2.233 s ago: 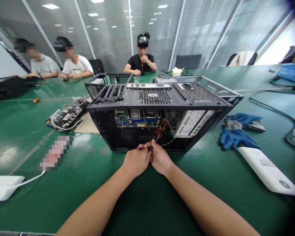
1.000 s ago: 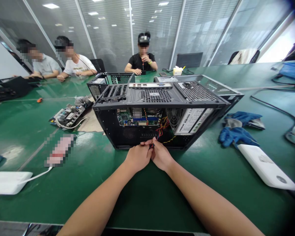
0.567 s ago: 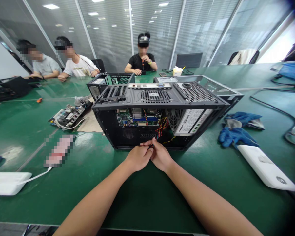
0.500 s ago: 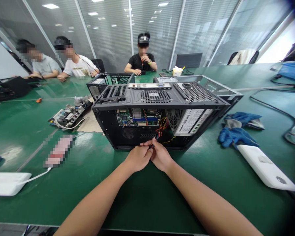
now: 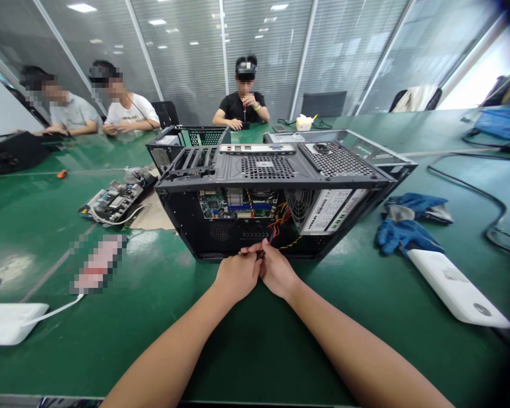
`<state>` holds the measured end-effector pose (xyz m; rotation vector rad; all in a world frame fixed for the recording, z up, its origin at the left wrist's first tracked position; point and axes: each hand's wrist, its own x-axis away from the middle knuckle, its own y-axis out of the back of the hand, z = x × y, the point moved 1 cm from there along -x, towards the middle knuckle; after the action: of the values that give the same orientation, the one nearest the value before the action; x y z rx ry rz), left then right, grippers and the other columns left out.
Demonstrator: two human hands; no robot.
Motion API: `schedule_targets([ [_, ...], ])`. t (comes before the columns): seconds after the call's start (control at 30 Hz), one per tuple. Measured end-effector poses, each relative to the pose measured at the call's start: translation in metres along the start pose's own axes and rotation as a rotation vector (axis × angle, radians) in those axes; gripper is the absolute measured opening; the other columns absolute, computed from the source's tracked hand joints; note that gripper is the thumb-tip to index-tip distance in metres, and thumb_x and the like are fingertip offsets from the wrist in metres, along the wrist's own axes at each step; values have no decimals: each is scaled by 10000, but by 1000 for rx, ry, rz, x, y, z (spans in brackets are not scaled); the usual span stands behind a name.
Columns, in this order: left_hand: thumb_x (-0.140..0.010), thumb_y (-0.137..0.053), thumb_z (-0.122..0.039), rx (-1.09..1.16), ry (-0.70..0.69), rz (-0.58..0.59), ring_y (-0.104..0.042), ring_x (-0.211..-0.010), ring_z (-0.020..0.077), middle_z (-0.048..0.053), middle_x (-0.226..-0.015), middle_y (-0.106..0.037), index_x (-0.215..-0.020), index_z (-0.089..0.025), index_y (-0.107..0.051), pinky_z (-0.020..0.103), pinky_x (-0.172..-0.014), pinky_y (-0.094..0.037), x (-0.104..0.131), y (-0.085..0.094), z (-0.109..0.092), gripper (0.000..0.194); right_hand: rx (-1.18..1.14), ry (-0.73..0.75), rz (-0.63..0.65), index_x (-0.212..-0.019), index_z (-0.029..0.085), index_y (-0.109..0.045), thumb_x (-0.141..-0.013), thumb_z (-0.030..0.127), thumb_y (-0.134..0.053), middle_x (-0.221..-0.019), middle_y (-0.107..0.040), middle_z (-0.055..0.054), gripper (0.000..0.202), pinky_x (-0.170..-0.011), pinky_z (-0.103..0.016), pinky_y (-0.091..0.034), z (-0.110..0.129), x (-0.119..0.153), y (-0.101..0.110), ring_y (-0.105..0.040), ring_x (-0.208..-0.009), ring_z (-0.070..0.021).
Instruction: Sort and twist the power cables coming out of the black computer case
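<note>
A black computer case (image 5: 272, 184) lies in front of me with its open side facing me. Inside it are a green motherboard (image 5: 215, 204) and a power supply (image 5: 327, 212) with a fan. Red, orange and black cables (image 5: 276, 228) run from the power supply down to my fingers at the case's near edge. My left hand (image 5: 238, 276) is closed, its fingertips pinching the cable bundle. Against it, my right hand (image 5: 277, 272) is closed on the same cables, thumb up. The cable ends are hidden between my fingers.
Blue work gloves (image 5: 408, 235) and a white power strip (image 5: 459, 286) lie on the right. To the left are a loose circuit board (image 5: 113, 204), a pixelated pink item (image 5: 97, 263) and a white adapter (image 5: 12, 323). Another case (image 5: 187, 137) stands behind. Several people sit across the green table (image 5: 153, 300).
The view has shifted slightly. My left hand has turned a little, its fingers curling more closely around the cables. My right hand stays nearly where it was.
</note>
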<state>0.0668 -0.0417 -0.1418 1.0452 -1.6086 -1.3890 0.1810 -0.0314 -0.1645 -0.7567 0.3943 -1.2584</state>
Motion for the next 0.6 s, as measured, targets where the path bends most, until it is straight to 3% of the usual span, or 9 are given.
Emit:
schedule_targets([
  [0.3, -971, -306, -333, 102, 0, -2, -686, -836, 251, 104, -940, -686, -1030, -161, -591, 363, -728, -541, 1, -1, -1, 338, 3, -16, -21, -719, 199, -697, -767, 533, -680, -874, -725, -57, 339, -902, -389, -466, 1, 1, 0, -631, -1000, -236],
  [0.6, -972, -299, -339, 108, 13, 17, -686, -843, 263, 116, -958, -684, -1060, -160, -589, 383, -737, -542, 0, -1, -2, 351, -13, -22, -16, -724, 203, -700, -772, 578, -653, -854, -728, -53, 381, -898, -394, -468, 0, 0, 2, -636, -994, -236],
])
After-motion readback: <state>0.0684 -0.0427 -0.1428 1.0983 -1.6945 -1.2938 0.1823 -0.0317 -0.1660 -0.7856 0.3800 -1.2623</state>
